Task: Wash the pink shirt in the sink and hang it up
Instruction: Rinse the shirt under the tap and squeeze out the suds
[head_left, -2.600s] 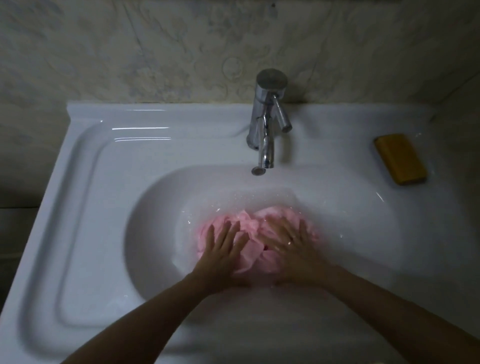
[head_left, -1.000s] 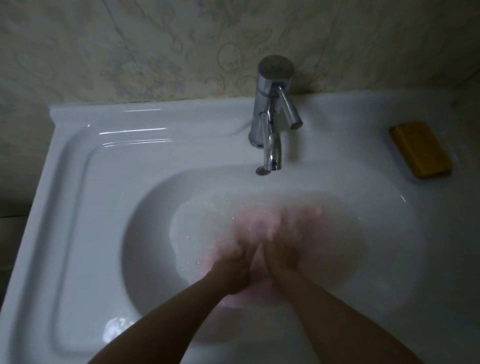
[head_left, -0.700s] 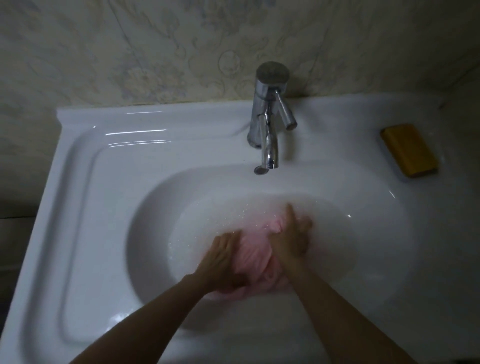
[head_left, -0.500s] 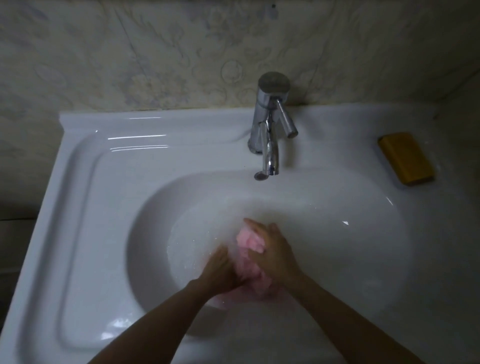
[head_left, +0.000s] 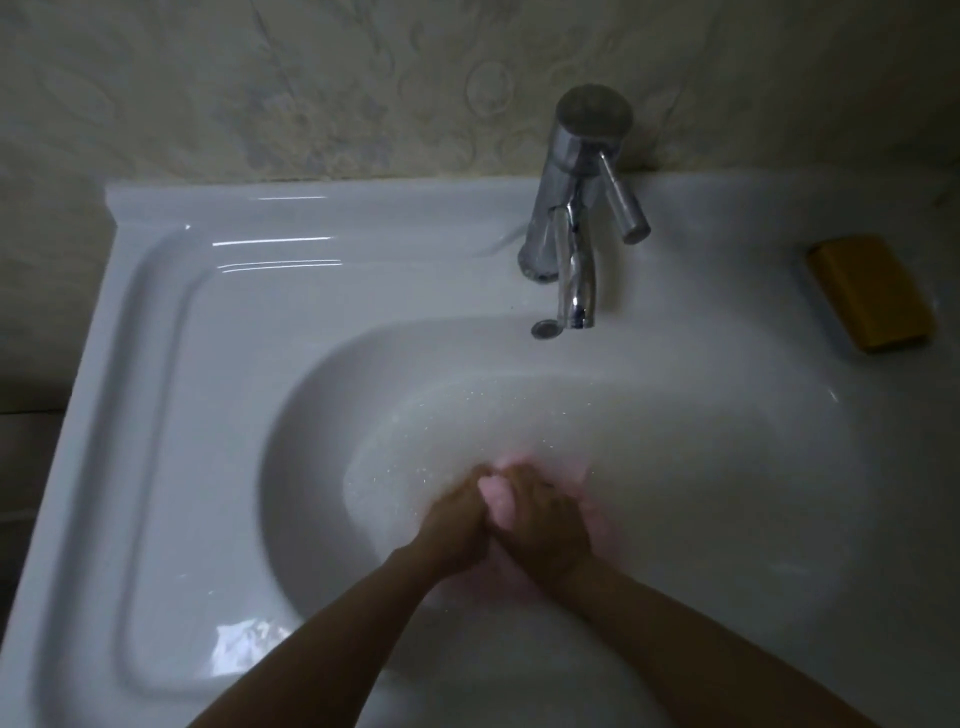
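The pink shirt (head_left: 497, 500) is bunched into a wet wad in the water of the white sink (head_left: 727, 467), near the basin's front. My left hand (head_left: 457, 525) grips the wad from the left. My right hand (head_left: 545, 519) grips it from the right and partly covers it. The two hands press close together, and most of the cloth is hidden under them. More pink shows blurred at the right of my right hand.
A chrome tap (head_left: 576, 218) stands at the back of the basin with no water running. An overflow hole (head_left: 544, 329) sits below its spout. A yellow soap bar (head_left: 870, 291) lies on the right ledge. A flat draining area (head_left: 156, 415) lies to the left.
The shirt was spread under flat hands. Both hands have since gathered it into a tight wad and pulled it slightly toward the basin's front.
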